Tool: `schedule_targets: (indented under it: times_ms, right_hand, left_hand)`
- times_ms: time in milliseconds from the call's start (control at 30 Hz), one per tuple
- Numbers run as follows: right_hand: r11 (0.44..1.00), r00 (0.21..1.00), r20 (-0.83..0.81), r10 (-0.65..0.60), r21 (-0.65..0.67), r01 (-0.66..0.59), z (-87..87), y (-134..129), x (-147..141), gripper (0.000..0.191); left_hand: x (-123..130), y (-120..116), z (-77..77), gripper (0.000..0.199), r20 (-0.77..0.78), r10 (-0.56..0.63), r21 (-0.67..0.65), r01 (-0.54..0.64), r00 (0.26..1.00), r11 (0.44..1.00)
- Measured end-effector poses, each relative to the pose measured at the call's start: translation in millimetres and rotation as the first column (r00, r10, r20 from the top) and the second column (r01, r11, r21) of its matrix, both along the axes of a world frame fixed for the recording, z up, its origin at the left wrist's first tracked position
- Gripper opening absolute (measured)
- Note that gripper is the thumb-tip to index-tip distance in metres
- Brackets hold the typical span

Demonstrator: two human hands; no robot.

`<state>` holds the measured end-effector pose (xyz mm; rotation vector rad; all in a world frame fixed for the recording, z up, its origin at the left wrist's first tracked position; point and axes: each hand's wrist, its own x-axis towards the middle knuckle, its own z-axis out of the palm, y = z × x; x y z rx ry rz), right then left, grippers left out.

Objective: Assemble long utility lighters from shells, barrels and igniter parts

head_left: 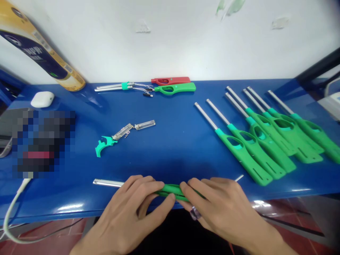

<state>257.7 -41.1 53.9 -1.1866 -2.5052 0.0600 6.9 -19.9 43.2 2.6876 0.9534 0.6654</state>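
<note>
Left hand and right hand both closed around green lighter body at table's near edge; body's middle shows between fingers. Metal tube extends past left hand, toward table's left side.

Both your forearms are reaching in from the bottom of the view, your wrists angling inward. Your left hand and right hand are facing each other, palms down, fingers curling in a pinching grip, thumbs tucking lower.
</note>
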Motion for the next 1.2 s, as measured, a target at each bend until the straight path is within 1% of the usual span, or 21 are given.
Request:
schedule_targets:
  times_ms: [100,267,367,433,567,667,800,900,967,1100,1200]
  right_hand:
    - [1.0,1.0,0.0,-0.017,0.006,0.017,-0.6,-1,-1,0.028]
    - [0.999,1.0,-0.001,-0.025,0.03,0.025,-2.1,-3,-2,0.026]
    - [0.998,1.0,0.003,-0.029,0.052,0.029,-2.4,-4,-3,0.025]
    - [0.998,1.0,0.003,-0.03,0.061,0.03,-2.4,-4,-3,0.024]
    - [0.997,0.999,0.004,-0.041,0.073,0.04,-2.1,-4,-4,0.023]
    - [0.996,0.999,-0.002,-0.053,0.075,0.053,-2.2,-4,-4,0.024]
    - [0.996,0.998,-0.02,-0.055,0.071,0.056,-2.7,-4,-4,0.027]
    - [0.997,0.998,-0.03,-0.055,0.053,0.057,-3.3,-5,-4,0.028]
    - [0.997,0.998,-0.034,-0.055,0.046,0.056,-3.8,-6,-4,0.029]
    - [0.997,0.997,-0.053,-0.057,0.055,0.06,-4.4,-7,-5,0.03]
    - [0.997,0.997,-0.055,-0.054,0.043,0.056,-3.4,-7,-4,0.029]
  left_hand:
    - [-2,-1,-0.4,0.04,0.034,-0.042,-0.037,0.044,0.999,0.998]
    - [-3,-2,0.1,0.035,0.036,-0.049,-0.047,0.051,0.998,0.998]
    - [0,-3,1.3,0.039,0.047,-0.032,-0.01,0.033,0.998,0.999]
    - [3,-4,2.3,0.041,0.048,0.001,0.001,-0.001,0.999,1.0]
    - [10,-5,4.9,0.04,0.021,0.033,0.031,-0.033,0.999,0.999]
    - [13,-4,7.6,0.038,0.019,0.031,0.069,-0.032,0.999,0.997]
    - [7,-1,10.5,0.04,-0.046,0.008,0.0,-0.008,0.999,1.0]
    - [-3,1,11.4,0.041,-0.077,-0.078,0.0,0.078,0.994,0.997]
    - [-9,2,12.3,0.042,-0.094,-0.118,-0.029,0.116,0.989,0.993]
    - [-14,1,17.1,0.058,-0.098,-0.057,-0.155,0.041,0.994,0.987]
    - [-12,2,22.4,0.064,-0.063,-0.094,-0.201,0.08,0.994,0.976]
